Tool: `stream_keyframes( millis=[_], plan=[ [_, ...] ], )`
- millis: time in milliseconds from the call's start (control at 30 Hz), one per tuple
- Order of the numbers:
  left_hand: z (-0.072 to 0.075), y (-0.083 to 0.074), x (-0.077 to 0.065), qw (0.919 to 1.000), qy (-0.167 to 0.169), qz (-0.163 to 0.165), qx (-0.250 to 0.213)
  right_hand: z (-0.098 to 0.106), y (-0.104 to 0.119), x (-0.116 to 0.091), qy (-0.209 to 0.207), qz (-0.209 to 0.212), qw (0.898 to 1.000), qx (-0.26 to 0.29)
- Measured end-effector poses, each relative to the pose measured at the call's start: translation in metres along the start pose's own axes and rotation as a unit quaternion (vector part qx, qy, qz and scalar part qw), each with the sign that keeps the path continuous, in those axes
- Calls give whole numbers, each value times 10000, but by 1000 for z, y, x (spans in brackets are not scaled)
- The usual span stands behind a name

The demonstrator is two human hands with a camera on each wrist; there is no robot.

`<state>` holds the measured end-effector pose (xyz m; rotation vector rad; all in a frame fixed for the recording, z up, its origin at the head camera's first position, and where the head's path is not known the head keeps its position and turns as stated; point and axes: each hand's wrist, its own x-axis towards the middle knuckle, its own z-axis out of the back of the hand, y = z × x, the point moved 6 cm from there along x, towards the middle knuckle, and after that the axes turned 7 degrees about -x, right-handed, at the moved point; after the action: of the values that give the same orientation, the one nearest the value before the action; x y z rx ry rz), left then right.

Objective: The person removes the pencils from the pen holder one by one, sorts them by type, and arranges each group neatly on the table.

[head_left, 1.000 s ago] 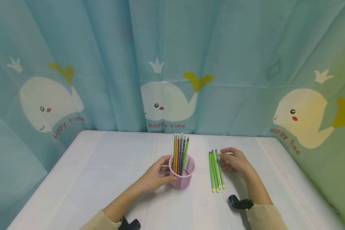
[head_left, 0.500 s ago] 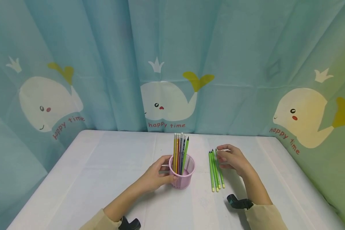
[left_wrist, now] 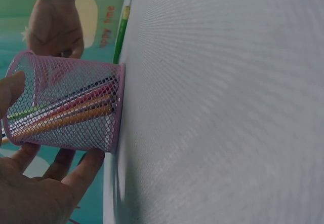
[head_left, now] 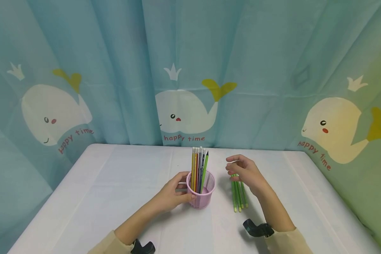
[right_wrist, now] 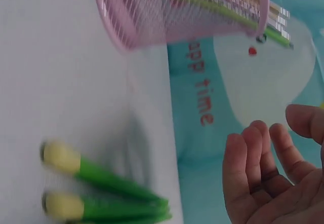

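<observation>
My left hand (head_left: 169, 194) holds a pink mesh pencil cup (head_left: 201, 201) upright on the table, thumb on the near side and fingers around the left. Inside the cup (left_wrist: 76, 77), several pencils (head_left: 195, 169) lean to the left, in yellow, orange and dark colours. One green pencil (head_left: 205, 167) stands among them with its black point up. My right hand (head_left: 247, 174) hovers to the right of the cup, fingers loosely bent and holding nothing. Beneath it lie several green pencils (head_left: 236, 197), their yellow ends toward me; the hand hides their far ends.
A white-covered table (head_left: 120, 176) carries everything. Behind it hangs a blue-green curtain (head_left: 260, 70) with printed whales. Black wrist devices sit on both forearms, including the right wrist device (head_left: 257, 228).
My right hand has moved left and up from beside the green pencils to above their far ends, nearer the cup. The left hand and cup stay put.
</observation>
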<state>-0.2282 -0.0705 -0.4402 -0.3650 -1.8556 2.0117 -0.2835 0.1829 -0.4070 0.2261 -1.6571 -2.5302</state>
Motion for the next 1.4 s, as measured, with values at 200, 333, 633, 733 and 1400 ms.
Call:
stream_keyframes(
  millis=[200, 333, 633, 733, 1400],
  plan=[
    [-1, -2, 0, 10000, 14, -52, -5, -24, 14, -4, -19, 706, 9970, -317],
    [-1, -2, -1, 10000, 0, -31, -25, -38, 19, -5, -10, 1043, 9937, -420],
    [-1, -2, 0, 10000, 22, 9, -33, -56, 25, -9, 231, 1407, 9892, -351],
    [-1, -2, 1, 10000, 44, -24, -12, -58, 25, -9, 257, 1437, 9887, -325],
    [-1, -2, -1, 9999, 60, -108, -39, -69, 22, -12, 25, 1039, 9946, -86]
  ],
)
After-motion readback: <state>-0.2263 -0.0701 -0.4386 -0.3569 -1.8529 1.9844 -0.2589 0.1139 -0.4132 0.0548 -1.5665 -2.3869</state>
